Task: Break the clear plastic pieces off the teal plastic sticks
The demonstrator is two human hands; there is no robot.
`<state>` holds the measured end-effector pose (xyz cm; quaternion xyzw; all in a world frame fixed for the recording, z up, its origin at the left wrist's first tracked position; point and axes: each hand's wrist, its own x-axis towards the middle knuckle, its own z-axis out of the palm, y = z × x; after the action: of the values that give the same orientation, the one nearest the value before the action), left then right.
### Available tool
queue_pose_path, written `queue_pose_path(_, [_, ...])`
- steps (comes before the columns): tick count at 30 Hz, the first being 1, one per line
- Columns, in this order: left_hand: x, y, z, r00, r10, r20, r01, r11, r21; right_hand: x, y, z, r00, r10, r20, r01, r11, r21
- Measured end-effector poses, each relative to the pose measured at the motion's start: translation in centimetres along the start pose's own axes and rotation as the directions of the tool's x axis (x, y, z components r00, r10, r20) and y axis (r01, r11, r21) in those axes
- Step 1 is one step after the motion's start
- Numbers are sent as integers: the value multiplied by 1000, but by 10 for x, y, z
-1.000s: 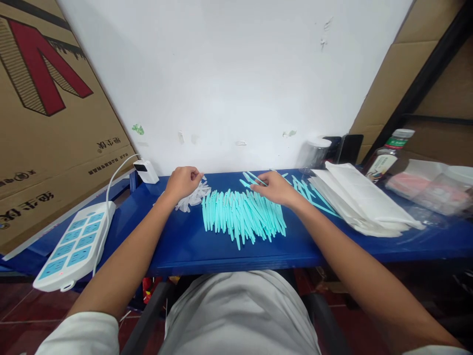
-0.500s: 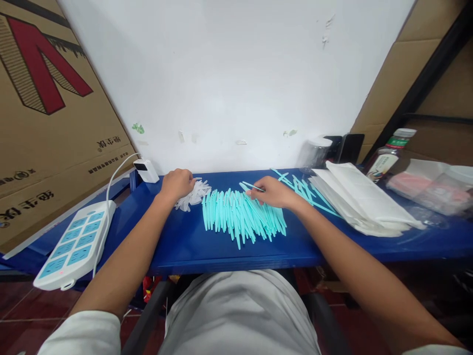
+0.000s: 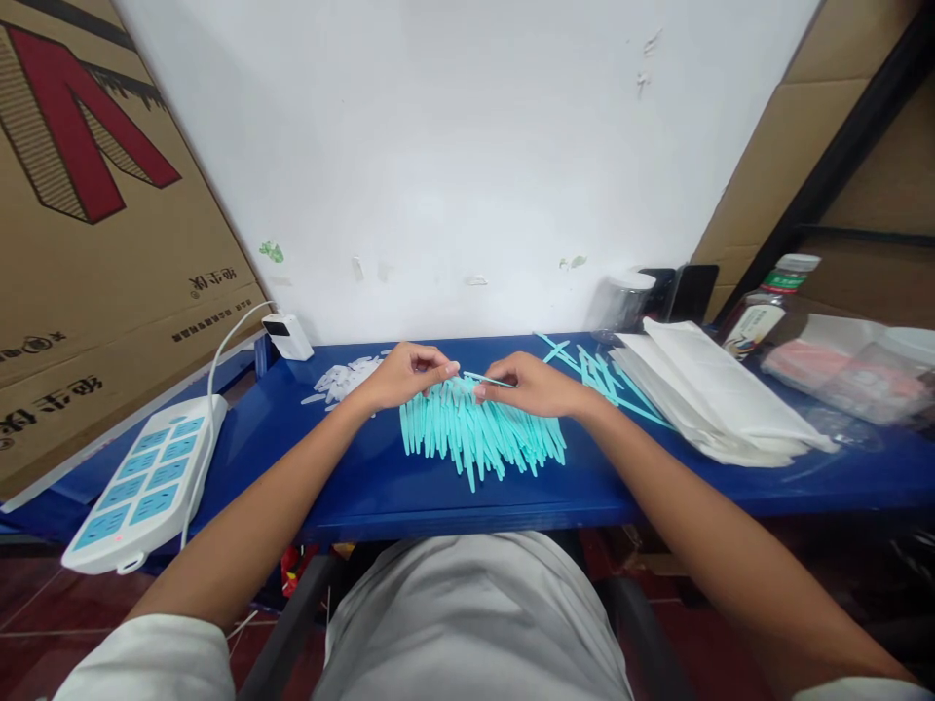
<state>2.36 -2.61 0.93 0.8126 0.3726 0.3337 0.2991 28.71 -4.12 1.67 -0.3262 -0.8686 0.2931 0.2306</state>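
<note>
My right hand (image 3: pixel 522 385) pinches a thin turquoise stick (image 3: pixel 488 380) above a dense row of turquoise sticks (image 3: pixel 474 433). The held stick points left, toward my left hand (image 3: pixel 418 374). That hand is closed in a pinch over the row's left end, its fingertips close to the stick's tip. Whatever lies between its fingertips is too small to make out. Left of it, partly behind the wrist, sits a loose pile of small translucent white pieces (image 3: pixel 342 380). More turquoise sticks (image 3: pixel 597 375) lie scattered to the right of my right hand.
The blue table (image 3: pixel 351 501) meets a white wall. On its right are stacked white sheets (image 3: pixel 723 389), a clear jar (image 3: pixel 620 304), a bottle (image 3: pixel 760 313) and plastic-wrapped pink items (image 3: pixel 840 365). A white device (image 3: pixel 288 336) and a power strip (image 3: pixel 150 482) stand left, near a large carton (image 3: pixel 109 282).
My left hand has left the translucent pile and moved right, up to the stick. My right hand has shifted slightly, still pinching the turquoise stick, which is now lower.
</note>
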Motion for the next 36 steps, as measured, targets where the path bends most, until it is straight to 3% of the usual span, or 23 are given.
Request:
queue_pose_path(8, [2,-3,-6,999,43,-24,-41,998,57,0,-3,-1,1000,20,-6,-20,1000,-3])
queue_pose_path(14, [1,-9,-22,985,-21,-170,34,997,74,-1,0,-4,999,25,-23,-25,1000,-1])
queue_pose_path(19, [0,-3,-10,1000,-29,6,29,999,-46,0,-1,-2,1000,9,-1,-9,1000,4])
queue_pose_path(22, [1,-1,-5,1000,-2,17,3,999,-52,0,-1,-1,1000,28,6,-28,1000,14])
queue_pose_path(25, [2,-7,-12,1000,-7,-27,7,1000,5,-1,-1,-3,999,27,20,-27,999,17])
queue_pose_path(27, [3,-14,-22,993,-11,-119,24,993,113,-1,1,-3,999,51,-16,-51,999,11])
queue_pose_path(29, [2,-19,-33,975,25,-222,48,948,316,0,3,-4,992,98,-84,-97,995,13])
queue_pose_path(32, [0,-23,-45,964,55,-260,127,764,632,1,5,-3,972,201,-121,-198,980,32])
queue_pose_path(36, [-3,-22,-49,965,-32,-259,227,595,771,2,3,-1,918,361,-162,-366,931,-1])
